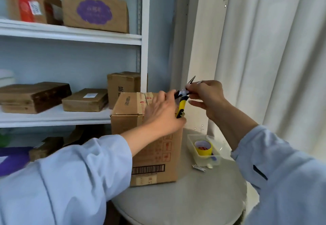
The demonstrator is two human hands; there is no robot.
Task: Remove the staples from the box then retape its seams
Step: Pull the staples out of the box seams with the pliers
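Head view shows the left hand (163, 109) up above the box (146, 136), with its fingers curled around the yellow handles of a pair of pliers (182, 104). The pliers stand almost straight up, handles low and the thin metal tips pointing up and a little to the right. Just beside it, on the right, the right hand (205, 95) is pinching at the top part of the pliers with its thumb and first finger, and its other fingers are spread loose. It looks like it is picking a pulled staple off the tips, but the staple is too small to see, so I cannot tell for sure. The box sits right under the left hand, on a round grey table (194, 198). Its top seam, with old tape on it, lies below and to the left of both hands and runs away from the person. The left hand is the nearer one to that seam, so I think it will bring the pliers back down there. Below the right hand, near the box, a clear tray (191, 145) holds a yellow tape roll (203, 148). A few metal bits (199, 168) lie on the table in front of the tray.
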